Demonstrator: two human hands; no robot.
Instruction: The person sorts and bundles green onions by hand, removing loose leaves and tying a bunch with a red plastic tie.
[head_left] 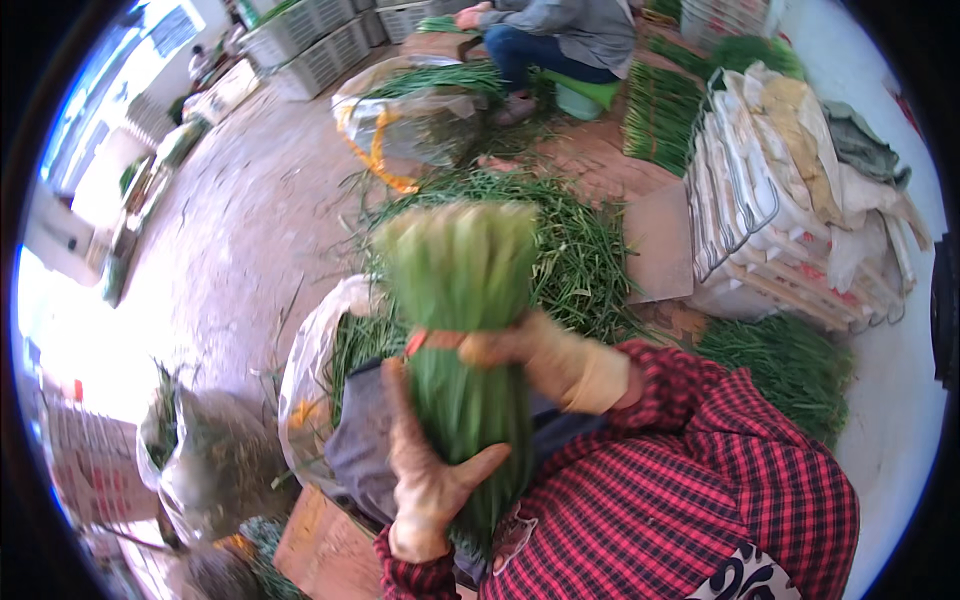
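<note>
I hold a large bundle of long green leafy vegetables (455,270) upright over my lap, its pale cut ends at the top and a reddish band (428,338) around it. My left hand (430,470), in a stained pale glove, is closed on the lower part, fingers along its left side and thumb across the front. My right hand (530,355), also gloved and a little blurred, grips it at the band from the right. A loose heap of green leaves (570,260) lies behind the bundle, and an open plastic sack (305,390) with more greens is to the left.
Another person (565,40) sits on a green stool (595,92) beside a bag of greens (410,120). Laid-out bundles (655,115), stacked crates draped with sacks (755,200) and greens (775,380) line the right. A filled sack (210,460) and crates (90,460) stand at lower left.
</note>
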